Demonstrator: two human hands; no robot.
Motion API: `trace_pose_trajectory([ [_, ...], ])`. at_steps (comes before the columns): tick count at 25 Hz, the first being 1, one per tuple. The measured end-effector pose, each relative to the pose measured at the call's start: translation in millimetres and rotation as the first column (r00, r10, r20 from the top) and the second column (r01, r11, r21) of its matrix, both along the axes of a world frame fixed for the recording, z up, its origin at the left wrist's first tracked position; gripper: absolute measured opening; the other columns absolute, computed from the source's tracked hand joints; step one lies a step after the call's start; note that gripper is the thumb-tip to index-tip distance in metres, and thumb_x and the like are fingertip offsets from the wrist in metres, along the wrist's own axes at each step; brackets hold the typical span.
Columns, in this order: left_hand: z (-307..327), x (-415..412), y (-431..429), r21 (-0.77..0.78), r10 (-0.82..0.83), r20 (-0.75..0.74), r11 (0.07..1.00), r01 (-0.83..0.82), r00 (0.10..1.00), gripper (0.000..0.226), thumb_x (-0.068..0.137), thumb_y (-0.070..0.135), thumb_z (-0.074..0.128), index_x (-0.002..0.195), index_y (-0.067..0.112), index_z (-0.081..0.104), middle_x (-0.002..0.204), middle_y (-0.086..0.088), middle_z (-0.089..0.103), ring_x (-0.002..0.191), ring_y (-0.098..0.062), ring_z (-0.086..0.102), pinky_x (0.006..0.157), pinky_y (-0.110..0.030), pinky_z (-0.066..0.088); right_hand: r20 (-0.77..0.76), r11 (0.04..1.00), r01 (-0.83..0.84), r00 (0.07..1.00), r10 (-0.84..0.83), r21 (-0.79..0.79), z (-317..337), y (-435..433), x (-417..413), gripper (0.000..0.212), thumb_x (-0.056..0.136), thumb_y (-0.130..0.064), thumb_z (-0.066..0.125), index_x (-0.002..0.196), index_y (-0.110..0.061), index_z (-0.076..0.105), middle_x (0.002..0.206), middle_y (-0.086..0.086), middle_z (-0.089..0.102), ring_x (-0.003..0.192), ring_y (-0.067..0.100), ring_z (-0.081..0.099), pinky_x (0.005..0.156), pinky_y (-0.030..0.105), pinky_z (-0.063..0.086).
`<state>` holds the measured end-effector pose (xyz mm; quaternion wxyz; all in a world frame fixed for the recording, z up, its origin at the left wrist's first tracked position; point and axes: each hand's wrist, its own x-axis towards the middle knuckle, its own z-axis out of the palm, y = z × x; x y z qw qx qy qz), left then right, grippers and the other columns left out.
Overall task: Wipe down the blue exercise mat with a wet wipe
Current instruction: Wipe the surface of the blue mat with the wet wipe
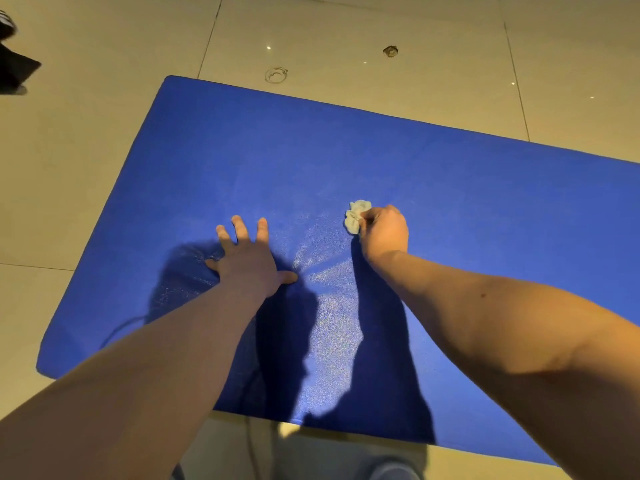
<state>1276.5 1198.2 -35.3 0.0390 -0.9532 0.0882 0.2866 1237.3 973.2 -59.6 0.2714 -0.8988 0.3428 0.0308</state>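
The left hand [247, 256] lies flat on the blue exercise mat [450, 209], fingers straight and spread, palm down, thumb pointing toward the right hand [382, 233]. The right hand is curled into a loose fist and grips a crumpled white wet wipe [356, 216], which bunches out of the fist on the side facing the left hand and touches the mat surface. The two hands sit near each other, the right one slightly farther from the body than the left. Both forearms are bare and reach forward over the mat's near edge. Between the hands and just behind them toward the body, the mat shows a pale, shiny patch, while dark shadows of the arms fall beside each wrist. The mat lies on a beige tiled floor [86, 168]. Beyond the hands, past the mat's far edge, two small round marks [276, 75] show on the tiles. Far off to the left of the left hand, at the frame's corner, a dark object [14, 71] lies on the floor; what it is I cannot tell.
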Motion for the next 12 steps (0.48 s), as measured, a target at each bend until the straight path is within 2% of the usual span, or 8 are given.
trace_pose_trajectory([
  [1,0.4,0.4,-0.3,-0.001,0.004,-0.003,1.000,-0.004,1.000,0.127,0.070,0.079,0.070,0.158,0.035,-0.010,0.165,-0.008,-0.019,0.151,-0.043,-0.013,0.108,-0.071,0.029,0.011,0.999,-0.030,1.000,0.030,0.021,2.3,14.5,-0.6,0.025,0.096,-0.017,0.055,0.112,-0.012,0.073,0.113,0.014,0.062,0.100,0.032,0.062,0.080,0.027,0.040],
  [3,0.5,2.1,-0.9,-0.010,0.013,-0.012,1.000,-0.013,1.000,0.127,0.070,0.079,0.070,0.158,0.035,-0.010,0.165,-0.007,-0.020,0.151,-0.043,-0.014,0.108,-0.072,0.029,0.030,0.978,-0.193,0.981,0.191,0.075,3.7,50.9,-3.4,0.024,0.097,-0.017,0.054,0.109,-0.011,0.073,0.112,0.015,0.059,0.099,0.032,0.059,0.083,0.029,0.041],
  [6,-0.7,3.0,-0.5,-0.016,0.020,-0.013,1.000,-0.020,1.000,0.127,0.070,0.079,0.070,0.158,0.036,-0.010,0.165,-0.006,-0.020,0.151,-0.042,-0.014,0.109,-0.072,0.029,0.053,0.898,-0.423,0.906,0.420,0.119,8.7,77.0,-8.5,0.024,0.099,-0.017,0.052,0.102,-0.010,0.075,0.104,0.015,0.057,0.092,0.033,0.059,0.080,0.032,0.043],
  [9,-1.9,1.8,-0.4,-0.015,0.011,-0.003,1.000,-0.011,1.000,0.127,0.069,0.079,0.070,0.158,0.036,-0.010,0.165,-0.006,-0.019,0.151,-0.042,-0.013,0.108,-0.071,0.030,0.040,0.939,-0.341,0.940,0.340,0.036,12.3,40.5,-3.6,0.022,0.097,-0.014,0.053,0.094,-0.007,0.074,0.100,0.013,0.059,0.089,0.031,0.060,0.076,0.029,0.041],
  [12,-2.5,0.8,-0.1,-0.011,0.004,0.009,1.000,-0.004,1.000,0.126,0.070,0.080,0.069,0.159,0.036,-0.009,0.165,-0.007,-0.018,0.151,-0.043,-0.012,0.107,-0.071,0.031,0.001,0.997,-0.068,0.998,0.068,-0.037,11.2,-10.1,-3.1,0.022,0.094,-0.009,0.052,0.097,-0.004,0.073,0.100,0.009,0.066,0.088,0.026,0.062,0.074,0.024,0.039],
])
